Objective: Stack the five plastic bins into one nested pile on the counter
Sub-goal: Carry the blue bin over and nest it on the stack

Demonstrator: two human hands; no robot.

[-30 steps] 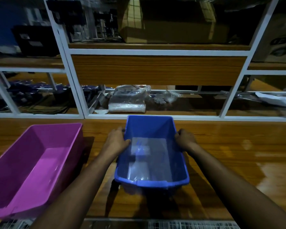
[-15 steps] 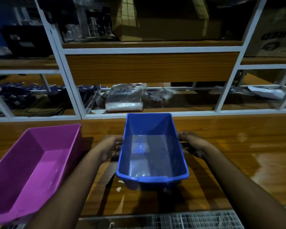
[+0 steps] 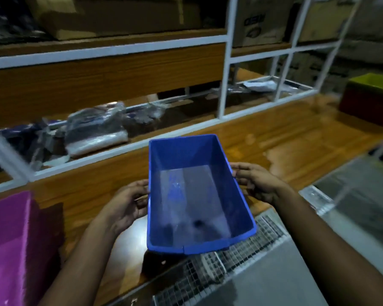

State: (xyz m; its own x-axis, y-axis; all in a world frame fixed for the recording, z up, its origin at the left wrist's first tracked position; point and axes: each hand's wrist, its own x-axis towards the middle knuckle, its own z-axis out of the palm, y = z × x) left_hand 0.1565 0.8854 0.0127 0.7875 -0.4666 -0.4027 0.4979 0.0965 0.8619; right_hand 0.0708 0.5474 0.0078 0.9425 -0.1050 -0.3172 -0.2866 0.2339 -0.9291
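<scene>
While both hands hold blue bin [image 3: 195, 195] by long sides near counter [image 3: 274, 133] front edge, left hand [image 3: 126, 206] and right hand [image 3: 255, 184] grasp rim. Pink bin [image 3: 9, 250] at left edge. Maybe two nested at far right [image 3: 369, 100], blurry. Stacking mostly left.

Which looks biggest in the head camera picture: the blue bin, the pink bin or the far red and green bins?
1. Blue bin, fully visible, near.
2. Pink bin, cut off, so unsure.
3. Red and green bins, distant, so true size is unsure.
</scene>
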